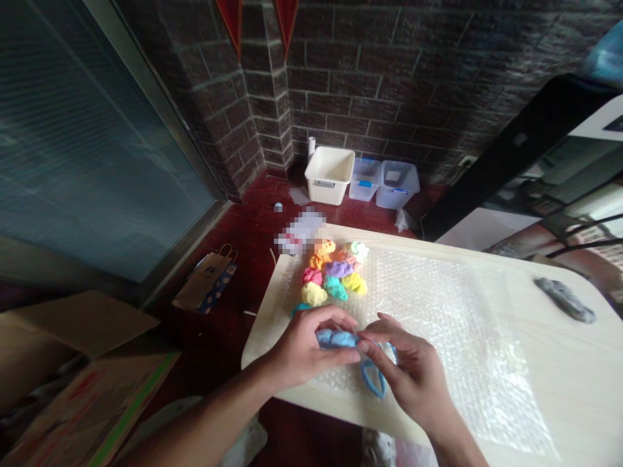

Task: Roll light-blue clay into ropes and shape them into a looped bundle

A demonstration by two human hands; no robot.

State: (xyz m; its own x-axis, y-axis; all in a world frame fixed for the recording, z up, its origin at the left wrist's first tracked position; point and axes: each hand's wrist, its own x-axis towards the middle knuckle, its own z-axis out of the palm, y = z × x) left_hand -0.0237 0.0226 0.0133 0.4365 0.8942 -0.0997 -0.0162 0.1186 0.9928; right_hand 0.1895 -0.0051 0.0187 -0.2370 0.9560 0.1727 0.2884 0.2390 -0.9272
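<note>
- A pale wooden table with rounded corners (pixel 574 379) is standing before a dark brick wall (pixel 326 84), above a dark red floor (pixel 287 428).
- Centre: a light blue, soft-looking elongated bundle (pixel 335 338) is being held over the table's near edge region, between the two hands.
- Left hand (pixel 304 340): grasping the bundle, its fingers curling over the top and its thumb lying along the lower side.
- Right hand (pixel 418 370): pinching the bundle's right end between thumb and fingers.
- A thin blue loop (pixel 375 393) is hanging beside the right hand; whether it is joining the bundle cannot be told.
- Just beyond the left hand, a cluster of crumpled, soft-looking bundles in orange, pink, purple, yellow, teal and whitish green (pixel 339 269) is resting on clear bubble wrap (pixel 438 311), which is covering much of the tabletop.
- Toward the table's right end, a dark grey elongated object (pixel 564 299) is lying apart from the wrap.
- Against the wall, a cream plastic bin (pixel 328 188) is standing beside two clear plastic bins with blue latches (pixel 398 185).
- On the floor at left, a brown paper bag with handles (pixel 207 282) is lying beyond an open cardboard box (pixel 92 402).
</note>
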